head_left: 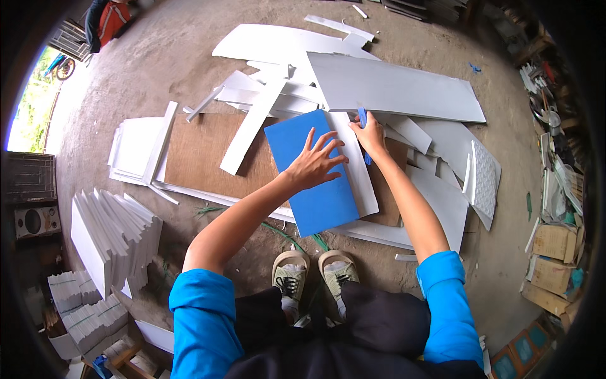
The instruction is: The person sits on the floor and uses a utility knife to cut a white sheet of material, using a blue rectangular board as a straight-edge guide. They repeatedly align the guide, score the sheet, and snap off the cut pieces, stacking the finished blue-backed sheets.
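My left hand (315, 162) lies with fingers spread on a blue rectangular panel (319, 205), pressing its upper face. Under the panel's right side a white foam-like sheet (361, 183) sticks out as a strip. My right hand (371, 134) is closed around a blue utility knife (362, 116) beside the panel's far right edge. Its blade tip is too small to make out. Beneath them is a brown wooden board (208, 155), which rests on more white sheets.
Large white sheets (398, 85) and cut strips (252, 126) spread across the far side. A stack of white panels (113, 237) stands at the left. Cardboard boxes (552, 243) line the right. My shoes (290, 275) are close to the near edge of the sheets.
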A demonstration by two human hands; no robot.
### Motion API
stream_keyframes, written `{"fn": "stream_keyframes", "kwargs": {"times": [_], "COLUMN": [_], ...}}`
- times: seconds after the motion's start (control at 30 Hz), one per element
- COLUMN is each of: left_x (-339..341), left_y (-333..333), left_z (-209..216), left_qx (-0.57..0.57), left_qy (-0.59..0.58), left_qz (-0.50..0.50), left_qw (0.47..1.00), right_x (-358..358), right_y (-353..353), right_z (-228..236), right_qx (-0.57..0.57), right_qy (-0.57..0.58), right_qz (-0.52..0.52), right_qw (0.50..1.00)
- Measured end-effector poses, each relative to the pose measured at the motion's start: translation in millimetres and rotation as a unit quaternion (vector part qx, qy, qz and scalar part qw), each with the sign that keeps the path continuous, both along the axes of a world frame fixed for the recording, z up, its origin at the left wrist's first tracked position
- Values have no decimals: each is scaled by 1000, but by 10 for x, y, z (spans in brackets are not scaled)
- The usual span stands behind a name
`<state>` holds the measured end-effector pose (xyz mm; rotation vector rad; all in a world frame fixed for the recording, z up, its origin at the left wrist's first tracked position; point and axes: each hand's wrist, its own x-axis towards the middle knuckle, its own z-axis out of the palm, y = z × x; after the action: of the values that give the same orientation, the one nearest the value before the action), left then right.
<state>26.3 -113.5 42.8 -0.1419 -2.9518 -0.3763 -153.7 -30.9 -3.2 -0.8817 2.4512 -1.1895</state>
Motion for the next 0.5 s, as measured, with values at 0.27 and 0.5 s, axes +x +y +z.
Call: {"fn": "stream_keyframes", "kwargs": {"times": [0.27, 0.5], "left_x": [-72, 299], "left_y": [-155, -575], "left_z": [-288, -295], "left_qx": [68, 53], "left_qy": [-12, -39], "left_qz": [-7, 14], "left_qw": [998, 998], "right_x": [-46, -1], "right_y": [-116, -120], "right_z": [111, 126], "right_qx": [90, 49], "right_qy": [-159, -272], "right_qz": [-31, -18], "right_qw": [983, 961]}}
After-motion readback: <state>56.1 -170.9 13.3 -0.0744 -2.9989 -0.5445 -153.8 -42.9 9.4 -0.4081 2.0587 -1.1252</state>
